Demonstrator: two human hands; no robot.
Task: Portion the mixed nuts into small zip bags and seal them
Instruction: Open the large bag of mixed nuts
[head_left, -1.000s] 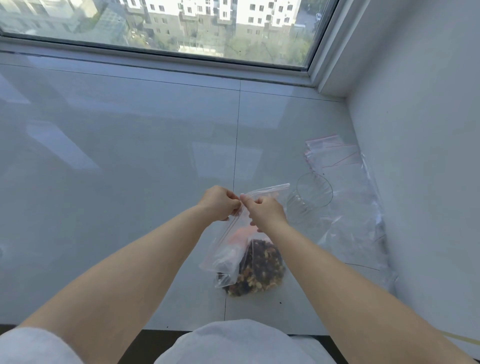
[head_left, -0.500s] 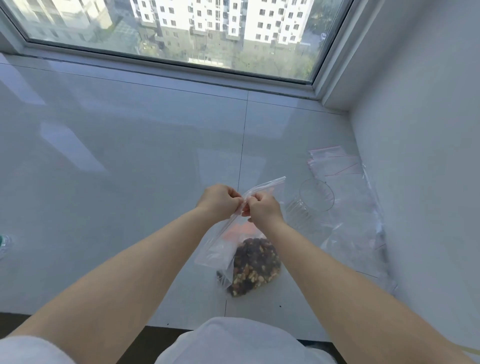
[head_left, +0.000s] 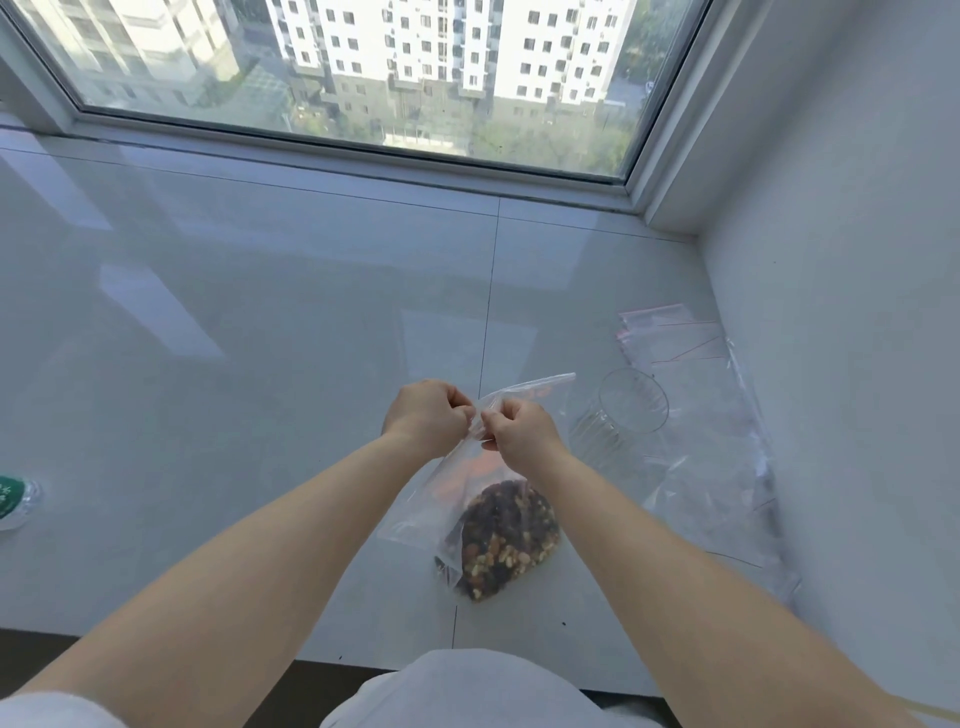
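Note:
A large clear zip bag (head_left: 415, 519) stands on the white sill, its lower part filled with mixed nuts (head_left: 506, 545). My left hand (head_left: 428, 415) and my right hand (head_left: 522, 431) sit side by side at the bag's top edge, each pinching the zip strip between fingers and thumb. The bag's top corner sticks out to the right past my right hand. A stack of small empty zip bags (head_left: 675, 338) with red zip lines lies at the far right near the wall.
A clear plastic cup (head_left: 623, 415) stands just right of the bag. More loose clear bags (head_left: 727, 493) lie along the white wall (head_left: 857, 364). A bottle with a green label (head_left: 13, 501) shows at the left edge. A window (head_left: 363, 67) lines the back.
Both hands stay pinched on the bag's top edge. The camera has tilted up, showing more window, and the bottle at the left has come into view.

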